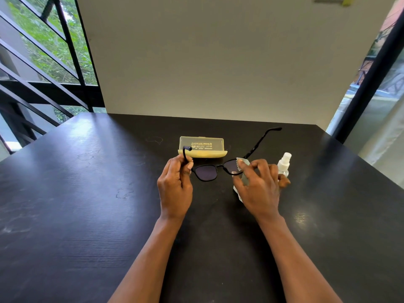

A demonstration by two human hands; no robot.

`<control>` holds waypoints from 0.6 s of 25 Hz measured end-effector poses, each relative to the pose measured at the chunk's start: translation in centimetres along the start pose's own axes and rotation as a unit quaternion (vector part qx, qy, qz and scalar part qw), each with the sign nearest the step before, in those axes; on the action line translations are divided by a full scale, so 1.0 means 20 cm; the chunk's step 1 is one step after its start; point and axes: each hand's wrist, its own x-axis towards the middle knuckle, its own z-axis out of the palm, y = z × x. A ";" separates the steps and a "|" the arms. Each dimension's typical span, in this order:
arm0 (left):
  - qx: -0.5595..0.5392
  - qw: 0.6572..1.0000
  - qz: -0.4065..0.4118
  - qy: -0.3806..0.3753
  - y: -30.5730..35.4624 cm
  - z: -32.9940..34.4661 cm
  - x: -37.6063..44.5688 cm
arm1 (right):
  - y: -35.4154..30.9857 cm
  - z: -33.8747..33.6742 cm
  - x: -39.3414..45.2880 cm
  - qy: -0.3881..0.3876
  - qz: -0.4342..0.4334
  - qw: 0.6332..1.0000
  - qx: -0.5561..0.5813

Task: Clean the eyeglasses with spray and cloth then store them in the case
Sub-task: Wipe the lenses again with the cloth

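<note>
Black-framed eyeglasses (206, 172) with dark lenses are held above the black table (87, 193), arms unfolded. My left hand (175, 184) grips the left arm near its hinge. My right hand (259, 184) pinches a pale grey cloth (244, 179) around the right lens. The right arm of the glasses sticks out toward the far right. A pale yellow case (202, 147) lies closed on the table just behind the glasses. A small white spray bottle (284, 164) stands upright right of my right hand, partly hidden by the fingers.
The table's far edge meets a white wall (207, 62). Black window bars stand at the left and a dark post at the right. Bare tabletop spreads to the left and in front of my hands.
</note>
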 end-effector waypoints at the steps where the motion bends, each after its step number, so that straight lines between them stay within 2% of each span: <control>1: -0.003 1.000 0.000 -0.001 0.00 0.00 0.00 | -0.01 0.01 0.00 -0.007 -0.001 1.000 -0.012; 3: -0.003 1.000 0.007 -0.004 0.00 0.00 0.00 | -0.02 0.01 0.00 -0.033 -0.007 0.999 -0.002; 7: 0.001 1.000 0.015 -0.005 0.00 0.01 -0.01 | -0.02 0.01 -0.01 -0.067 -0.003 0.994 0.088; 12: 0.008 1.000 0.009 -0.002 0.01 0.00 0.00 | 0.00 0.01 0.00 -0.047 0.012 0.988 0.145; 15: 0.009 1.000 0.004 -0.008 0.01 0.00 0.00 | 0.00 0.00 0.00 -0.002 0.005 0.995 0.100</control>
